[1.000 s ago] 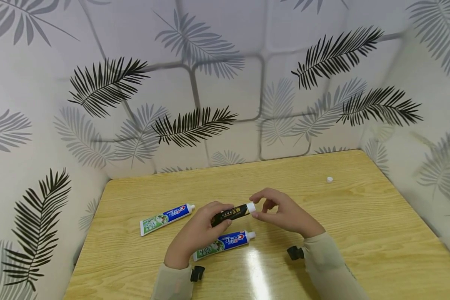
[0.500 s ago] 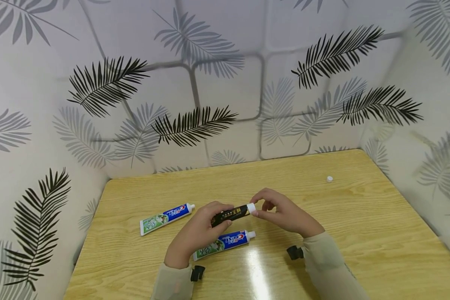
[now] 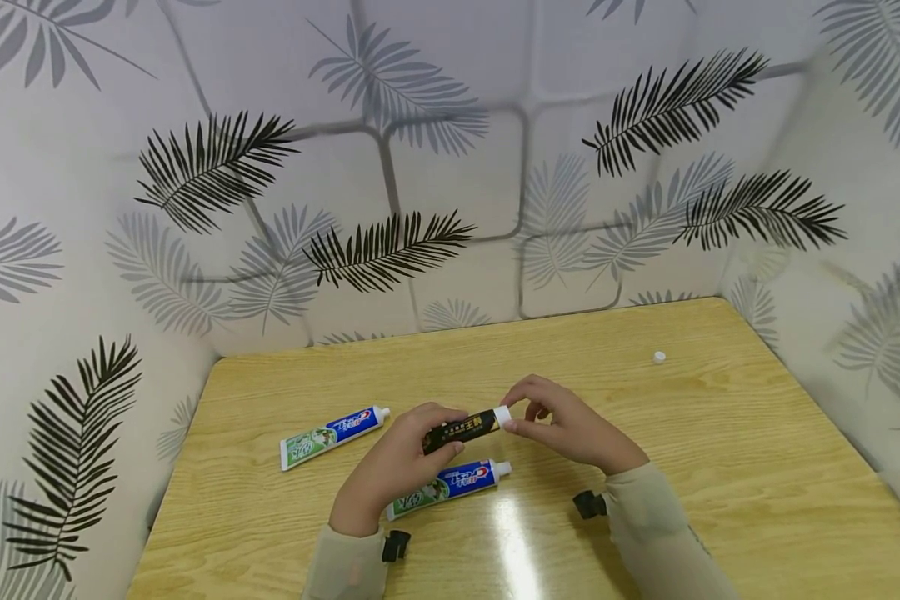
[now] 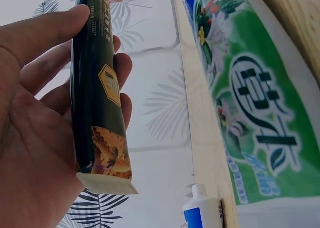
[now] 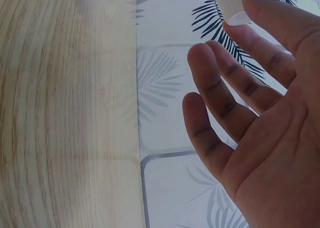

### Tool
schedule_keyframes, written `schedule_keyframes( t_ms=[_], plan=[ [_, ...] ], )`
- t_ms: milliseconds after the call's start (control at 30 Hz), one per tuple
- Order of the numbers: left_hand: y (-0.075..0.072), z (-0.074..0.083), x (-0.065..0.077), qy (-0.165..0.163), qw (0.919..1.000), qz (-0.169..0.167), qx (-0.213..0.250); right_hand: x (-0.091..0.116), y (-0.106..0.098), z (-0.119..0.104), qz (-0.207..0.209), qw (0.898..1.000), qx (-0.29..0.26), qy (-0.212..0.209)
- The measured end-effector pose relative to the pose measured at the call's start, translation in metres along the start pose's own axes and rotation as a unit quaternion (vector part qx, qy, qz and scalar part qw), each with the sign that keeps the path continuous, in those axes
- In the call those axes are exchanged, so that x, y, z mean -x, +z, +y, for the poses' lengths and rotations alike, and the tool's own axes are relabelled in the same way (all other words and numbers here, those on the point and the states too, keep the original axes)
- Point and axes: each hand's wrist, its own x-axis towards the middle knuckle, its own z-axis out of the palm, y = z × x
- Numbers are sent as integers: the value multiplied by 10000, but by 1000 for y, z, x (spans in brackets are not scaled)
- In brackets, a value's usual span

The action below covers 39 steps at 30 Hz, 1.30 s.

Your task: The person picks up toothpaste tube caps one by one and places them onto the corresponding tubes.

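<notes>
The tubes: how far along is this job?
Apparently done: the farther blue-green tube looks uncapped, a loose cap lying on the table. In hand: the left hand holds the black tube; the right hand pinches its white cap. Probably left: the nearer blue-green tube, seemingly capped.

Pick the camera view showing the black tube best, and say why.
Left wrist: the black tube appears largest, flat end included. The head view shows it small, partly covered by the left hand; the right wrist view shows only its capped end.

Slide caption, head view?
Left grip holds a black tube, right grip pinches its white cap, over a wooden table.
</notes>
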Motion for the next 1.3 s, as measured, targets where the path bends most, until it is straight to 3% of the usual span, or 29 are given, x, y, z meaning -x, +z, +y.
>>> schedule_keyframes(
  t_ms=[167,367,1300],
  plan=[
    [0,0,-1,42,10000,23,-61,0,0,2,230,9994,-40,-255],
    [1,-1,-2,99,9999,-18,-26,0,0,1,162,9993,-110,-333],
    [2,-2,-1,33,9998,28,217,-1,2,-2,-170,9998,-104,-23]
  ],
)
